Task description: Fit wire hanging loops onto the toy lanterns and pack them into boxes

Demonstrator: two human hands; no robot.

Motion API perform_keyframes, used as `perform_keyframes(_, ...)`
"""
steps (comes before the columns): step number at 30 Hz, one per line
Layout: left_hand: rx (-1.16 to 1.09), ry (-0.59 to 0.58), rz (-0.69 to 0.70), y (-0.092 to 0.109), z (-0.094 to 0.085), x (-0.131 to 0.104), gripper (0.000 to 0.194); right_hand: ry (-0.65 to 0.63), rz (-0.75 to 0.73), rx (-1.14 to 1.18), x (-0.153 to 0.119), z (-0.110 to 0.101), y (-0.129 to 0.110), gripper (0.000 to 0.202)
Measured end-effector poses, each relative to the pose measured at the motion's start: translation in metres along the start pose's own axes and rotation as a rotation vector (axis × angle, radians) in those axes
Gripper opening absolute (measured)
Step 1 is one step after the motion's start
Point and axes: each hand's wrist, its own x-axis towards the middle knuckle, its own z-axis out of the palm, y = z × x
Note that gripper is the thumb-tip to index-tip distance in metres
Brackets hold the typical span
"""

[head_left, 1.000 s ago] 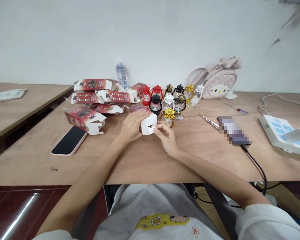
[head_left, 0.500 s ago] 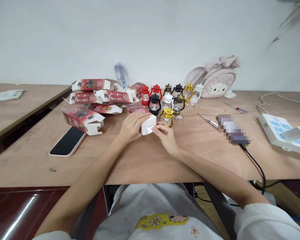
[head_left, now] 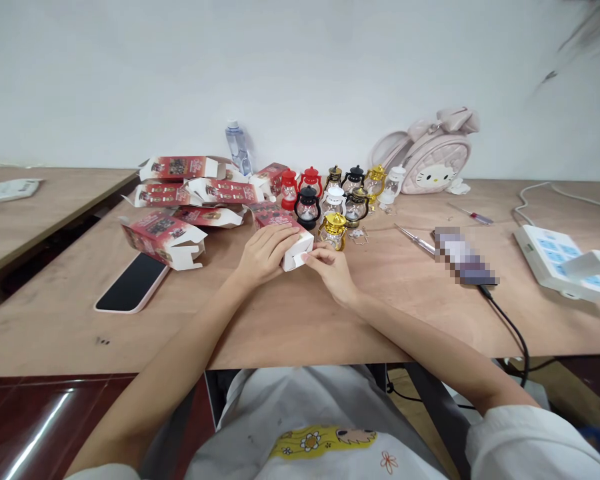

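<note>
A red and white cardboard box point(head_left: 301, 249) lies on its side on the wooden table, its white end facing me. My left hand point(head_left: 267, 253) is wrapped over its top and left side. My right hand point(head_left: 330, 268) pinches a small white flap at the box's near end between thumb and fingers. Just behind the hands stand several small lanterns, among them a gold one point(head_left: 333, 231), a black one point(head_left: 308, 207) and a red one point(head_left: 289, 190). What the box contains is hidden.
Several red boxes point(head_left: 163, 235) with open flaps lie at the left, beside a black-screened phone point(head_left: 133, 283). Behind are a bottle point(head_left: 239, 148) and a pink bag point(head_left: 437, 163). To the right lie screwdrivers point(head_left: 415, 240), a charging phone point(head_left: 464, 256) and a power strip point(head_left: 563, 261).
The view has shifted slightly. Both hands keep their places on the box, and the white flap between my right fingers sits at a slightly different angle.
</note>
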Motion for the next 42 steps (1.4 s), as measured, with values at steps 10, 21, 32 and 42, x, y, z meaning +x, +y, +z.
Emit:
perform_keyframes(10, 0.016, 0.013, 0.025, 0.001, 0.0, 0.001, 0.04, -0.001, 0.048, 0.062, 0.0, 0.001, -0.004, 0.015)
perform_keyframes(21, -0.016, -0.024, -0.079, -0.001, 0.002, -0.001, 0.036, -0.004, 0.002, 0.026, -0.001, 0.002, -0.002, 0.022)
perform_keyframes(32, 0.056, 0.02, 0.036, 0.002, 0.0, 0.003, 0.038, -0.001, -0.027, -0.037, 0.001, 0.001, 0.002, 0.023)
perform_keyframes(42, 0.018, -0.025, 0.004, 0.006, 0.0, 0.002, 0.037, 0.024, -0.057, -0.079, 0.002, 0.001, 0.006, 0.027)
